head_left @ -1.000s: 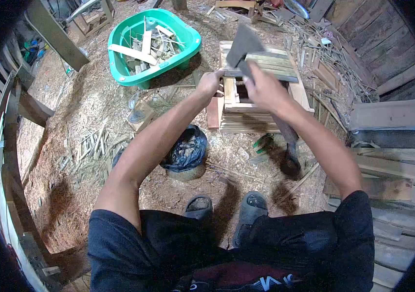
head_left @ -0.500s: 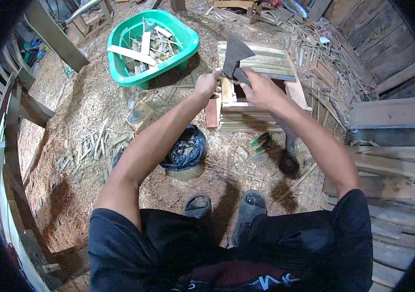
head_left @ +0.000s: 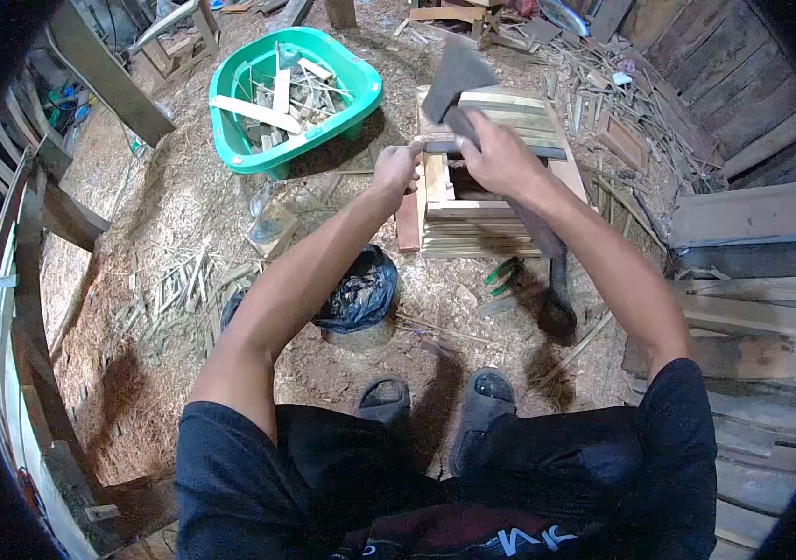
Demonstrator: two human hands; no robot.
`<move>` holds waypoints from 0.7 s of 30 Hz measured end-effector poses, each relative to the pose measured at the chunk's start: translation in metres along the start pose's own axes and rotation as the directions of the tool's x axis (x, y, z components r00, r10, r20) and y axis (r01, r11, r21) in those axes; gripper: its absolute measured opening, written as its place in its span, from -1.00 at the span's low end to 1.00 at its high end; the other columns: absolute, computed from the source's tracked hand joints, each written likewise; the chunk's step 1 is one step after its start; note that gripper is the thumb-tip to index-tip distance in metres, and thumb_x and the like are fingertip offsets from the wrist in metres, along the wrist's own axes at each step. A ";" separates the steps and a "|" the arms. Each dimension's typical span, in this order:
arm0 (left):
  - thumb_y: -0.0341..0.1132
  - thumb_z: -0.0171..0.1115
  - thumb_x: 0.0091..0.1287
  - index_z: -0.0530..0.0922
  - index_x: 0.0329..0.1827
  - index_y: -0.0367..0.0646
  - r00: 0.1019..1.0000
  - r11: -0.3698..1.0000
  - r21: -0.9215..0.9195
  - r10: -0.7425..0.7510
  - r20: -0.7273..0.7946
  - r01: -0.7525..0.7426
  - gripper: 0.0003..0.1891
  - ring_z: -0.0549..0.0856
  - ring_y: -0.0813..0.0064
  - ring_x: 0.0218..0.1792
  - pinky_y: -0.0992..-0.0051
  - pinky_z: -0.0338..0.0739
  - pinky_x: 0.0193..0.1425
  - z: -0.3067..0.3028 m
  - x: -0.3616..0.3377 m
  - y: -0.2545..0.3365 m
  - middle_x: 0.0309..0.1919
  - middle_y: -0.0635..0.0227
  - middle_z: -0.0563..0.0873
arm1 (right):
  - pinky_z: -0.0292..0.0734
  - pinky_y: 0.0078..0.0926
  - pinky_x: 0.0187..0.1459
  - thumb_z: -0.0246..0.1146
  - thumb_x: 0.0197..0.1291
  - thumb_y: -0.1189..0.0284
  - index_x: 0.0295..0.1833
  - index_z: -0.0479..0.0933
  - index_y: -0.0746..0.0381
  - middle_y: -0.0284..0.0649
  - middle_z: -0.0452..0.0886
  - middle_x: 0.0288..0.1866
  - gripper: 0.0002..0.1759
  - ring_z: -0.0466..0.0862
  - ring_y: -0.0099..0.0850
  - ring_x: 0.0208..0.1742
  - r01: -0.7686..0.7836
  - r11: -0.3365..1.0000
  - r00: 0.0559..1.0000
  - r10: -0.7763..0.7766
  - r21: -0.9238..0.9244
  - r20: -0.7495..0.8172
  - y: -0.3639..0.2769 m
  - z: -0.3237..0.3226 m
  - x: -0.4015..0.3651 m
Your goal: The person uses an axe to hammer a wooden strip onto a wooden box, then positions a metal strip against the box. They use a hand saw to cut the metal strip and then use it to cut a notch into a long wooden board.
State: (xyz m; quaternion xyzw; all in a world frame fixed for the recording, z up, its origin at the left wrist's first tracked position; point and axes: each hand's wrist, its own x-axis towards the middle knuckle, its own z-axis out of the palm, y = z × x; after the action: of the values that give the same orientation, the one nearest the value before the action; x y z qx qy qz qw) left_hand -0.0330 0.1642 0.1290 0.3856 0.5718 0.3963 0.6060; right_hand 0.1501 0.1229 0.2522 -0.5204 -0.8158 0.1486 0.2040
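Observation:
My right hand [head_left: 496, 157] is wrapped round the handle of an axe [head_left: 457, 79], close below its head. The broad metal head is raised over a box of light wooden slats [head_left: 482, 224], and the handle runs back beneath my right forearm. At the left corner of the box, my left hand [head_left: 398, 170] is closed in a pinch at the end of a thin dark strip [head_left: 542, 150], which lies across the box top. Under the strip an opening in the box top shows dark. A reddish wood piece [head_left: 407, 224] stands against the box's left side.
A green tub [head_left: 295, 154] of wood scraps stands at the upper left. A black-lined container [head_left: 358, 294] sits in front of my feet, left of the box. Green-handled tool [head_left: 502, 273] lies near the box. Planks [head_left: 743, 308] are stacked at the right; shavings cover the floor.
The axe head has risen and tilted away from the strip's left end, along with my right hand. More of the dark strip shows. My left hand has stayed nearly in place.

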 end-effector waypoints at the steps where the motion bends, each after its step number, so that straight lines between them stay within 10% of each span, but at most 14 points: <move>1: 0.09 0.17 0.40 0.58 -0.03 -0.31 1.000 1.000 -0.018 -0.012 -0.006 0.011 -0.48 0.56 0.45 -0.31 0.30 0.51 -0.27 0.000 0.000 -0.001 -0.20 0.30 0.62 | 0.50 0.02 0.16 0.12 0.36 0.39 0.34 0.34 0.36 0.34 0.61 0.03 -0.51 0.60 0.24 0.12 -0.013 0.999 1.000 0.013 0.036 -0.009 -0.004 -0.004 0.000; 7: 0.13 0.08 0.44 0.56 0.09 -0.19 0.999 0.992 -0.119 -0.045 0.022 0.047 -0.48 0.57 0.45 -0.22 0.28 0.49 -0.16 0.008 -0.003 -0.006 -0.12 0.34 0.66 | 0.52 0.03 0.09 0.15 0.35 0.32 0.28 0.37 0.36 0.31 0.64 -0.07 -0.52 0.63 0.25 0.03 0.057 0.994 0.983 -0.039 -0.095 0.179 0.022 0.011 -0.003; 12: 0.27 -0.23 0.51 0.53 0.19 -0.17 0.989 0.932 -0.342 -0.075 0.131 0.116 -0.33 0.61 0.38 0.01 0.21 0.44 0.17 0.013 -0.014 -0.012 0.03 0.28 0.68 | 0.55 0.08 0.04 0.14 0.35 0.35 0.30 0.35 0.35 0.30 0.65 -0.15 -0.52 0.64 0.27 -0.03 0.021 0.994 0.996 -0.012 0.106 -0.087 -0.005 -0.007 -0.004; 14: 0.28 -0.39 0.54 0.48 0.27 -0.22 0.985 0.899 -0.414 -0.094 0.143 0.146 -0.25 0.60 0.27 0.18 0.19 0.42 0.31 0.014 -0.019 -0.013 0.15 0.18 0.64 | 0.54 0.09 0.04 0.13 0.35 0.37 0.33 0.33 0.35 0.33 0.64 -0.15 -0.50 0.64 0.28 -0.03 0.036 0.999 0.998 -0.036 0.006 0.043 0.004 -0.002 -0.004; 21: -0.05 -0.22 0.58 0.49 0.18 -0.22 0.984 0.903 -0.418 -0.027 0.175 0.099 -0.54 0.71 0.33 0.01 0.24 0.59 0.16 0.011 -0.026 -0.002 -0.03 0.21 0.72 | 0.51 0.03 0.15 0.15 0.30 0.41 0.35 0.31 0.39 0.36 0.61 0.00 -0.45 0.61 0.26 0.09 0.045 0.997 0.983 -0.033 -0.063 0.182 0.028 0.012 -0.003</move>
State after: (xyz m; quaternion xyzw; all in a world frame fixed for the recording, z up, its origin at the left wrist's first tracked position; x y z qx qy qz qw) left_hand -0.0232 0.1396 0.1376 0.2569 0.4320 0.4582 0.7331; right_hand 0.1677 0.1318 0.2281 -0.4951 -0.8455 0.1640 0.1146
